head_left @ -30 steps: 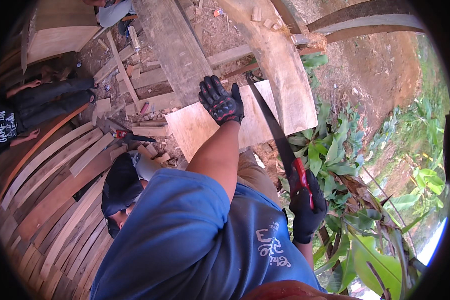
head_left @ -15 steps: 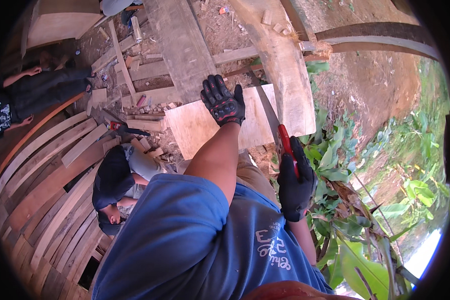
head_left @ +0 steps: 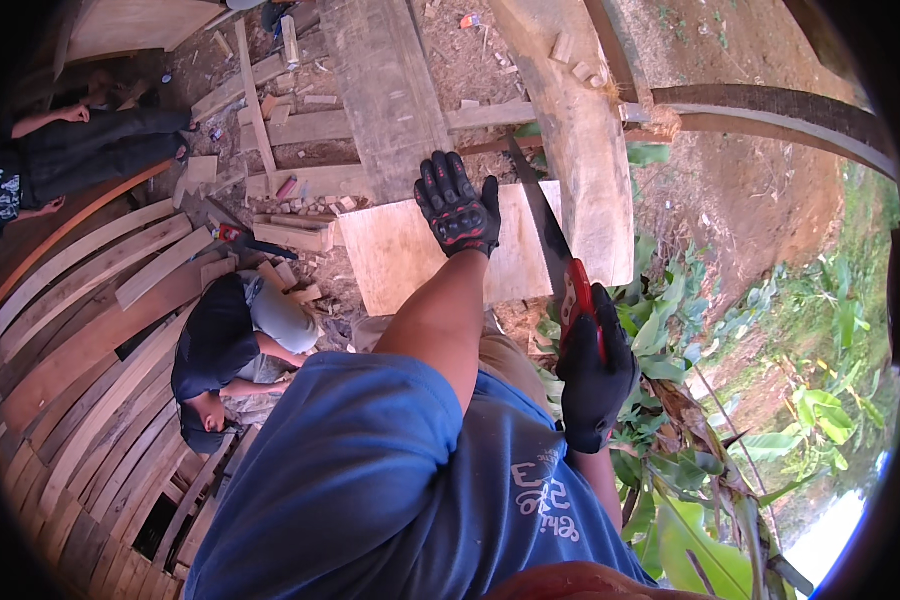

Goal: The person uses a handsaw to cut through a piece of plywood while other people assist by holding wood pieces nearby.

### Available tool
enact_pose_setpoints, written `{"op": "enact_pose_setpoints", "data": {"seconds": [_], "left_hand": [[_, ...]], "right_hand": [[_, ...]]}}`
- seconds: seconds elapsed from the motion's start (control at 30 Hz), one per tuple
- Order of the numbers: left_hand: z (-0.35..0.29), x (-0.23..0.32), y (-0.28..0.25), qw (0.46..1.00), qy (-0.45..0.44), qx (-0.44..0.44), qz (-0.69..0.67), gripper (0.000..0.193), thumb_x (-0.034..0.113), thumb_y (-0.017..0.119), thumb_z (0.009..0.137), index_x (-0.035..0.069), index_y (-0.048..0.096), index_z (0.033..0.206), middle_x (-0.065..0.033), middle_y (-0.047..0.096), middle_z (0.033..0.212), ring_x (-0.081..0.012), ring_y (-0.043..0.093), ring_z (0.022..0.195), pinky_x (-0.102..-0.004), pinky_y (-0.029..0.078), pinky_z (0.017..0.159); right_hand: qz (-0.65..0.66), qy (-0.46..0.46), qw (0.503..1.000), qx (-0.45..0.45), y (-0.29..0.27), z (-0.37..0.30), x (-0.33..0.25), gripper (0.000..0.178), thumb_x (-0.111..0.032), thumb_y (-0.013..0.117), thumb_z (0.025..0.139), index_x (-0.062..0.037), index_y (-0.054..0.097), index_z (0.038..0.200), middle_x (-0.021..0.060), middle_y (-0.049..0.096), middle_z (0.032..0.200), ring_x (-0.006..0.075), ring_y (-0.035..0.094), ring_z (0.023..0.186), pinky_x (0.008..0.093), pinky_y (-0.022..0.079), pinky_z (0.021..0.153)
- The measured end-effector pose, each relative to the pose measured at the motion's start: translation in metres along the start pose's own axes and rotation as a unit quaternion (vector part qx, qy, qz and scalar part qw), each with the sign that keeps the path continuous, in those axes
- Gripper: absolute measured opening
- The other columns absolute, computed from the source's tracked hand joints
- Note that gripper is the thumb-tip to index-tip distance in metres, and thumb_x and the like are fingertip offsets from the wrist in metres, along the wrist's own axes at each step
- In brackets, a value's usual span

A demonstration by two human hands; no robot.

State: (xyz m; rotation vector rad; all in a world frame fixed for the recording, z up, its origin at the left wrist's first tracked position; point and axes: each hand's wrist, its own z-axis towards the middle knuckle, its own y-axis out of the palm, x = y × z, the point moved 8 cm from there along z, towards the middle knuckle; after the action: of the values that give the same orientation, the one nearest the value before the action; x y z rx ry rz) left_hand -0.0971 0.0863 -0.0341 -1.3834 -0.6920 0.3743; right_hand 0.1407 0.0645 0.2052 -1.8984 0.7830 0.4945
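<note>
My left hand (head_left: 459,208), in a black glove with red trim, lies flat with fingers stretched out. It presses on a pale wooden board (head_left: 385,262) that rests across a grey plank (head_left: 390,100) and a thick, light plank (head_left: 585,150). In a black glove too, my right hand (head_left: 598,375) is wrapped round the red handle of a handsaw (head_left: 545,228). The saw's toothed blade points away from me and lies over the pale board, beside the thick plank's left edge. Whether the teeth sit in a cut I cannot tell.
At the left, a person in a black shirt (head_left: 215,340) bends low beside stacked curved timbers (head_left: 100,290). Farther left is another person in dark trousers (head_left: 105,150). Wood offcuts (head_left: 290,235) litter the ground. Leafy plants (head_left: 670,300) grow close on my right.
My right hand and the saw have shifted slightly nearer me. My left hand stays on the board. The view has moved a little, and the bending person's arm has come forward.
</note>
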Motion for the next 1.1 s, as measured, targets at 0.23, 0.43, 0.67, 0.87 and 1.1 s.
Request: {"op": "enact_pose_setpoints", "data": {"seconds": [0.23,0.43,0.67,0.87,1.1], "left_hand": [[-0.002,0.001,0.001,1.000,0.007,0.010,0.016,0.081,0.058,0.055,0.107,0.006,0.042,0.167,-0.0157,0.032,0.178,-0.0364,0.023,0.167,-0.0579,0.013,0.135],[-0.001,0.001,0.001,1.000,0.001,0.000,0.012,0.081,0.058,0.057,0.106,0.006,0.041,0.167,-0.0154,0.032,0.178,-0.0368,0.023,0.167,-0.0579,0.013,0.135],[-0.002,0.001,0.006,1.000,0.002,0.006,0.009,0.082,0.058,0.058,0.105,0.009,0.038,0.169,-0.0140,0.031,0.179,-0.0359,0.022,0.167,-0.0586,0.013,0.135],[-0.001,0.001,0.002,1.000,0.000,-0.003,0.023,0.083,0.057,0.058,0.106,0.007,0.037,0.169,-0.0141,0.030,0.179,-0.0364,0.021,0.167,-0.0571,0.013,0.135],[-0.001,0.002,-0.001,1.000,0.002,0.005,0.001,0.081,0.056,0.060,0.105,0.007,0.041,0.167,-0.0151,0.032,0.178,-0.0366,0.023,0.167,-0.0573,0.014,0.135]], "right_hand": [[-0.041,-0.056,0.997,0.046,-0.015,-0.017,-0.007,0.041,-0.015,0.067,0.107,-0.0067,0.068,0.148,0.0194,0.080,0.125,0.0310,0.081,0.105,0.0401,0.061,0.086],[0.040,0.027,0.999,-0.001,-0.008,-0.024,0.008,0.045,-0.015,0.069,0.106,-0.0063,0.067,0.150,0.0222,0.079,0.127,0.0334,0.080,0.110,0.0410,0.061,0.092],[0.045,-0.048,0.998,0.004,0.034,-0.010,0.000,0.046,-0.017,0.070,0.106,-0.0051,0.066,0.150,0.0234,0.079,0.125,0.0346,0.080,0.109,0.0420,0.061,0.091],[0.038,0.034,0.999,-0.016,0.015,-0.008,0.005,0.045,-0.019,0.070,0.107,-0.0091,0.066,0.151,0.0230,0.077,0.129,0.0361,0.079,0.110,0.0439,0.061,0.091],[-0.003,-0.069,0.997,0.042,0.006,-0.012,-0.001,0.042,-0.015,0.068,0.107,-0.0054,0.066,0.148,0.0223,0.077,0.131,0.0366,0.079,0.111,0.0438,0.061,0.093]]}}
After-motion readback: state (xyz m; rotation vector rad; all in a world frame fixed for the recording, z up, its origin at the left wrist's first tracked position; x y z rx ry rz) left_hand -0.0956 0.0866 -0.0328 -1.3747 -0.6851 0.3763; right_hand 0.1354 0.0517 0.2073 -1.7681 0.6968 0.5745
